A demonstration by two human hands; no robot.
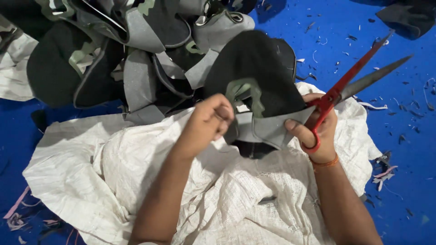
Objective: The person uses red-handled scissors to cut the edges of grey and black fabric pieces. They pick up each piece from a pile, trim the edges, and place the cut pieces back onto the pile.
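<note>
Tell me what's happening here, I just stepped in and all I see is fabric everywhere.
A person holds a black and grey shaped fabric piece with camouflage trim over a white woven sack. The left hand pinches its trim, while the right hand grips its edge and also carries red-handled scissors, blades open and pointing away. A pile of similar pieces lies behind, on a blue floor littered with scraps.

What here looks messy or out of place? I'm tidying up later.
Small cut scraps lie strewn over the blue floor beside the white sack. The red scissors sit open in the right hand.
</note>
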